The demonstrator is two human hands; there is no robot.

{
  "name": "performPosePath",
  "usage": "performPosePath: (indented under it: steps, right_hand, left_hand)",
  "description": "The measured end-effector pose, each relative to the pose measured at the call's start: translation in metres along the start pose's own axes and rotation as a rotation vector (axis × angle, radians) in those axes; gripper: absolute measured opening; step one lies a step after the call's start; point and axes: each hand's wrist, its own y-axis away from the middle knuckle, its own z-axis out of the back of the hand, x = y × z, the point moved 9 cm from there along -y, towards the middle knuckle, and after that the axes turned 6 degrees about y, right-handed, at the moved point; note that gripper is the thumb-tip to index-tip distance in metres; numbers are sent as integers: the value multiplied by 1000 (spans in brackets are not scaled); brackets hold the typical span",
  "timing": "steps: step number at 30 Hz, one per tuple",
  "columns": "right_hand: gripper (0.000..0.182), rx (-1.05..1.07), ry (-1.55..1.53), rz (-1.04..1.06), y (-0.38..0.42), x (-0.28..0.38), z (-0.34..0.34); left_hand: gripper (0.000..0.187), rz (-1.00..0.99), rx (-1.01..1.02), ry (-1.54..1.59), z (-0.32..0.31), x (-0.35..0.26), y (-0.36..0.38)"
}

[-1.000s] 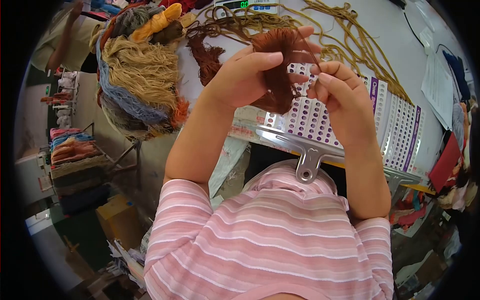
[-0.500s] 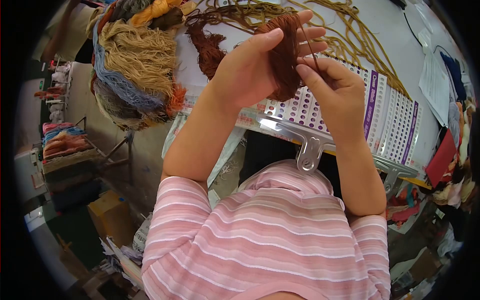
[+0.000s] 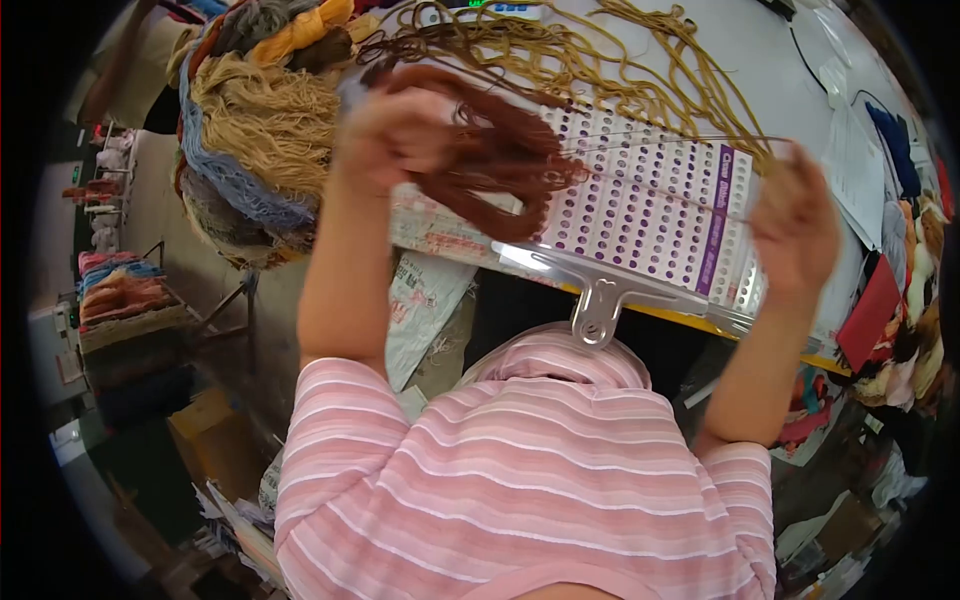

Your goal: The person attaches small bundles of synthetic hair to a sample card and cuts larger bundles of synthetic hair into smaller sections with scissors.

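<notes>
A reddish-brown skein of thread (image 3: 490,150) hangs in loops from my left hand (image 3: 400,135), which is blurred but closed around one end of it. Out to the right, my right hand (image 3: 798,220) pinches thin strands (image 3: 670,188) of the same brown thread. These run taut from the skein across to my fingers. Beneath them lie white cards (image 3: 630,200) with rows of punched holes and purple printed strips. A large metal clip (image 3: 597,312) grips the table edge below the cards.
Olive-gold threads (image 3: 560,60) lie spread over the table's far side. Bundled tan yarn (image 3: 265,125) and blue-grey yarn (image 3: 235,180) hang at the left corner. A red folder or card (image 3: 872,312) and more yarn (image 3: 905,370) are at the right edge.
My hands have moved far apart, left hand leftward with the skein, right hand rightward and down. Strands now stretch between them. The skein has opened into loose loops.
</notes>
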Motion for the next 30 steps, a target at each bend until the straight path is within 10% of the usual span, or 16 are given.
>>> performPosePath:
  steps: [1,8,11,16,18,23,30]
  right_hand:
    - [32,83,-45,89,10,46,30]
    - [25,-618,210,381,286,419,380]
    - [26,-966,528,594,348,478,338]
    - [29,-729,900,392,145,263,150]
    - [31,-558,977,234,56,143,104]
    - [23,-476,1123,12,-70,-52,68]
    - [20,-484,1513,3,-95,-105,79]
  left_hand:
    - [34,-179,-281,-22,32,-33,22]
    - [11,-563,-189,491,135,-192,141]
    - [14,-798,-284,513,134,-249,155]
    - [22,-489,217,455,-27,-123,1]
    - [27,-316,-351,-50,29,-45,-36]
    - [27,176,-560,-414,60,98,-97]
    - [29,317,-645,-778,78,119,-115]
